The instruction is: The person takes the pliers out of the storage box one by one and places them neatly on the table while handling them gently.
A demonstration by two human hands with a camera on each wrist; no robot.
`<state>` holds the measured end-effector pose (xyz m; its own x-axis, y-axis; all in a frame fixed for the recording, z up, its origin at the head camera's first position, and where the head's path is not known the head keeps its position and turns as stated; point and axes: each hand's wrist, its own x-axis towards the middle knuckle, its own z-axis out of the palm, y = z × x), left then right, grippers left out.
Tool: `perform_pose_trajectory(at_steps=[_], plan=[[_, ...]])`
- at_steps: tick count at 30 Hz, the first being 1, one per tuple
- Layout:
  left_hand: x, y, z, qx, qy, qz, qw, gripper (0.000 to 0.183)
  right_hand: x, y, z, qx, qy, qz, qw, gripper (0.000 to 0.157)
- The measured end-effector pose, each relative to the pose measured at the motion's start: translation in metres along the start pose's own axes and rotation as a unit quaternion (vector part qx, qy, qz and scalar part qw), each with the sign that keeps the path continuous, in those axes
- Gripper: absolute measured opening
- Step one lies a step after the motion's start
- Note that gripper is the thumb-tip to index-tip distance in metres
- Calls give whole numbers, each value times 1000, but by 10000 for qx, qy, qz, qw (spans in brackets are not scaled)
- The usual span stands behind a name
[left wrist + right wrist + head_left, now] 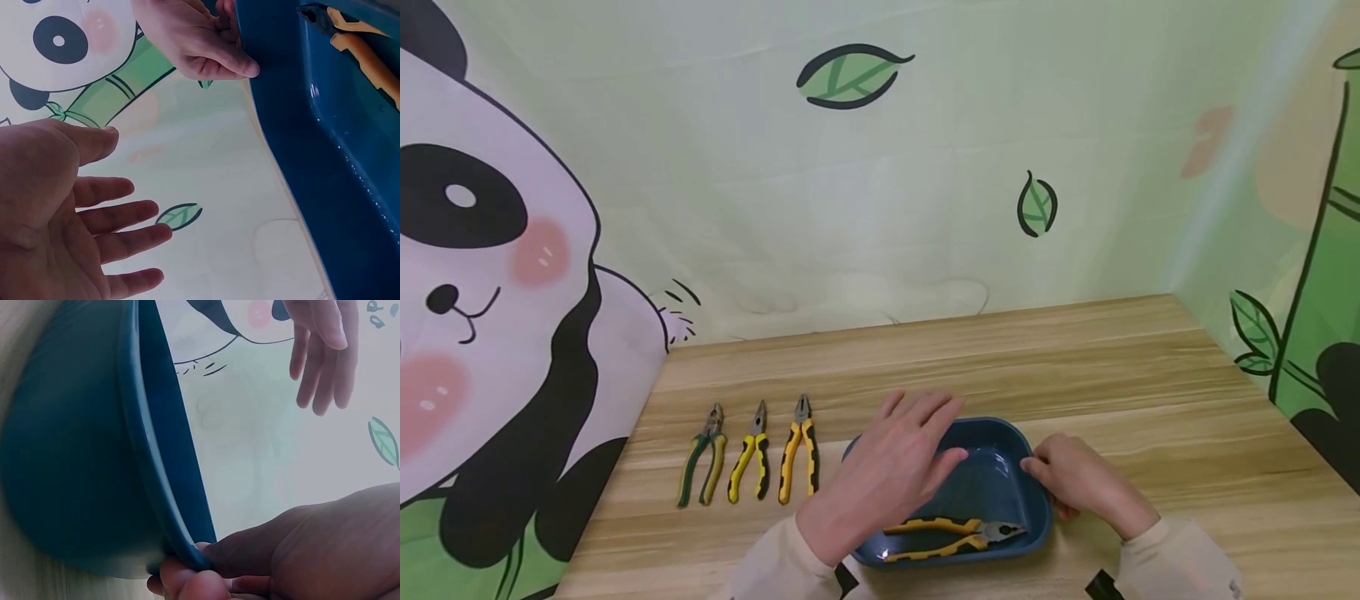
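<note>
A dark blue plastic basin [992, 467] sits on the wooden table, close to the person. Inside it lies one pair of pliers [977, 533] with orange and black handles. The right hand [1078, 479] pinches the basin's right rim between thumb and fingers, which the right wrist view shows up close. Above the basin's left part hovers the left hand [895, 458], its fingers extended and holding nothing; it hides some of the basin from the head view. In the left wrist view the left palm and spread fingers [125, 244] are bare.
Left of the basin stand in a row green-handled pliers [703, 458], yellow-and-black long-nose pliers [751, 458] and orange-and-black pliers [800, 454], jaws pointing away. Behind the wooden table [1075, 358] hangs a pale green backdrop [940, 250] with panda and leaf drawings.
</note>
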<state>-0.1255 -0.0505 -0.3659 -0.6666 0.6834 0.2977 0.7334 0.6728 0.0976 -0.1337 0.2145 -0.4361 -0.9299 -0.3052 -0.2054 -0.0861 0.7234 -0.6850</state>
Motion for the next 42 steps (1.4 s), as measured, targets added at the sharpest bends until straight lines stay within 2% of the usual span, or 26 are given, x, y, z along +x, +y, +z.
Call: perform_pose_trajectory(at_steps=[13,23,35,42], plan=[[-6,-1,11,3,-38,-3,10000,52,-1,0,-1,179,-94,-56,9998,37],[-14,-3,26,-163,-271,-81,9995,51,0,1,-2,159,-97,-71,9998,37],[-22,-8,44,-260,-621,-400,9969,50,-1,-1,-1,122,-80,27,9999,37],[-26,-10,59,-290,-1088,-532,9922,51,-2,-1,-2,143,-75,6,9999,37]])
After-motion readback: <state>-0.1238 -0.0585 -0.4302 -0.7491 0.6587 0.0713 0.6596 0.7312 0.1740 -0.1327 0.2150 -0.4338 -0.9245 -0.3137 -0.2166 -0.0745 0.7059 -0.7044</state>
